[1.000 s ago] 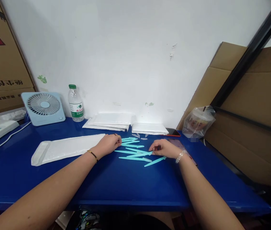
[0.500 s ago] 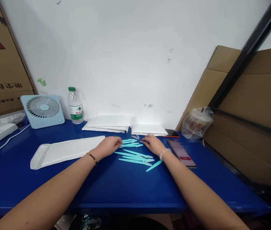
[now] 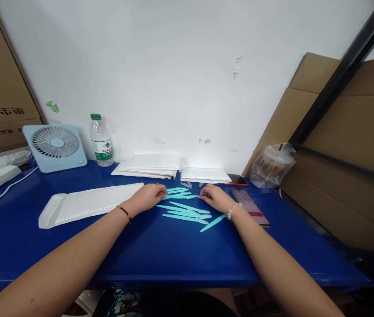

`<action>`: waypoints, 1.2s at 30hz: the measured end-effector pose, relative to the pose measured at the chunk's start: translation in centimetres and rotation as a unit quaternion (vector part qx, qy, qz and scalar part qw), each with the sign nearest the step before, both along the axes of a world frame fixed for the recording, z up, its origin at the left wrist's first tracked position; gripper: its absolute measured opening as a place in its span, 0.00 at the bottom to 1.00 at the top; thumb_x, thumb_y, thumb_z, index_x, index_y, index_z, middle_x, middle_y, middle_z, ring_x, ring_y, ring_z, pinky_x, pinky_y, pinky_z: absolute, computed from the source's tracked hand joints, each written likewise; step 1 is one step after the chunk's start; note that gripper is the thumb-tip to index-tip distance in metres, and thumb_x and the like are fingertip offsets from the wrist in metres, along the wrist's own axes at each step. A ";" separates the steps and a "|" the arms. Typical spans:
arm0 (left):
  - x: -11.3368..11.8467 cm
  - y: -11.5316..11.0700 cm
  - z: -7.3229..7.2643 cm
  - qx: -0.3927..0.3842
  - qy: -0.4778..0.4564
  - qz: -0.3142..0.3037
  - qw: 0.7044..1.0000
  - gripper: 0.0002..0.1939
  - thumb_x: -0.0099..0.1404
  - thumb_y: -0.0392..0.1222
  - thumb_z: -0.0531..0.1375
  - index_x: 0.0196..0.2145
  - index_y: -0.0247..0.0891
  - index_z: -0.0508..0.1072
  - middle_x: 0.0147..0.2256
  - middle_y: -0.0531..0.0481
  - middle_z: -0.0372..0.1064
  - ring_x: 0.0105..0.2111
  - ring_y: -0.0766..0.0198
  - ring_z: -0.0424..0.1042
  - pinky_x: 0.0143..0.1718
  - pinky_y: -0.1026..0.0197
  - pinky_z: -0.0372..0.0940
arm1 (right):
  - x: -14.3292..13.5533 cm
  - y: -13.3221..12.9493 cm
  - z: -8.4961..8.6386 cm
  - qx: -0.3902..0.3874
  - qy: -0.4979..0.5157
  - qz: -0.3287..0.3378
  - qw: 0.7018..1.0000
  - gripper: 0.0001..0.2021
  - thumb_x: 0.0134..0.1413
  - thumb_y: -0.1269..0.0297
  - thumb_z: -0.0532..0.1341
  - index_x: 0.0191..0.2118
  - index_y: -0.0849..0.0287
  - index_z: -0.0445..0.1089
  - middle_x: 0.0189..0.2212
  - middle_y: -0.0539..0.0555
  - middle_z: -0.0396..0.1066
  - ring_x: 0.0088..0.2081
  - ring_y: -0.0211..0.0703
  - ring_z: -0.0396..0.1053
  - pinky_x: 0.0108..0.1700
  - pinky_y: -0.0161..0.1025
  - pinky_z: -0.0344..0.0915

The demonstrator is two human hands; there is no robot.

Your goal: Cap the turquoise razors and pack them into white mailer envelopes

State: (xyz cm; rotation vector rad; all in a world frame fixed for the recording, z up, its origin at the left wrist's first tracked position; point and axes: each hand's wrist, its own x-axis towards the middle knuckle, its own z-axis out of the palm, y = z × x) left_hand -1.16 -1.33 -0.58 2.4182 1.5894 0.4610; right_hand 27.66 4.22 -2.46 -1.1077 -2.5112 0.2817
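Observation:
Slim teal eyebrow razors lie loosely on the blue table between my hands. My left hand [image 3: 150, 196] is closed, its fingertips pinching the handle end of a razor [image 3: 182, 197] in the upper group. At that razor's other end, my right hand [image 3: 218, 198] pinches a small clear blade cap [image 3: 198, 196]. Just below is a lower group of razors [image 3: 187, 214], fanned out with their pale ends to the right. One more razor [image 3: 211, 223] lies slanted, partly under my right wrist. Loose clear caps [image 3: 186, 185] rest behind the upper group.
A long white padded envelope [image 3: 90, 204] lies left, with stacked white envelopes [image 3: 150, 164] by the wall. A light-blue fan [image 3: 55, 147] and water bottle [image 3: 102, 143] stand back left. Right are a phone [image 3: 251, 207], a bagged drink cup [image 3: 274, 165] and cardboard [image 3: 348, 176].
My right hand has moved slightly right and now pinches a clear cap at the razor's end. My left hand stays by the handles. The whole view has shifted slightly.

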 end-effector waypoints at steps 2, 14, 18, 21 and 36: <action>0.1 -0.1 0.1 -0.004 -0.003 -0.002 1.000 0.13 0.61 0.45 0.49 0.36 0.40 0.71 0.31 0.50 0.71 0.31 0.63 0.68 0.29 0.65 0.58 | -0.2 -0.2 0.2 0.016 -0.020 -0.001 1.000 0.05 0.52 0.71 0.56 0.32 0.60 0.69 0.31 0.54 0.66 0.29 0.37 0.64 0.34 0.34 0.61; 0.1 0.0 0.1 0.012 0.009 -0.017 1.000 0.12 0.61 0.43 0.49 0.35 0.41 0.72 0.32 0.51 0.71 0.31 0.62 0.68 0.29 0.65 0.58 | -0.2 -0.7 0.4 -0.001 -0.010 0.041 0.999 0.07 0.55 0.71 0.53 0.35 0.59 0.68 0.33 0.53 0.65 0.31 0.37 0.64 0.34 0.34 0.60; -0.1 0.2 -0.1 0.012 0.013 -0.011 1.000 0.12 0.61 0.42 0.50 0.35 0.41 0.72 0.32 0.51 0.71 0.30 0.63 0.68 0.28 0.66 0.57 | -0.1 -0.6 0.3 -0.001 -0.011 0.030 0.999 0.07 0.55 0.70 0.54 0.34 0.59 0.68 0.33 0.53 0.65 0.30 0.37 0.63 0.34 0.35 0.61; 0.0 0.1 0.0 0.013 0.011 -0.019 1.000 0.12 0.61 0.41 0.50 0.35 0.41 0.72 0.32 0.51 0.71 0.31 0.63 0.68 0.29 0.66 0.58 | -0.2 -0.7 0.3 -0.006 -0.005 0.033 0.999 0.07 0.55 0.70 0.54 0.35 0.59 0.69 0.33 0.53 0.65 0.30 0.37 0.63 0.33 0.35 0.60; 1.1 -0.2 -0.6 0.003 -0.018 -0.072 0.997 0.13 0.62 0.44 0.50 0.34 0.40 0.73 0.35 0.49 0.71 0.34 0.62 0.68 0.34 0.64 0.60 | -0.7 -1.8 0.8 -0.059 0.030 0.060 0.996 0.06 0.54 0.67 0.56 0.32 0.59 0.70 0.30 0.52 0.67 0.27 0.35 0.63 0.29 0.33 0.60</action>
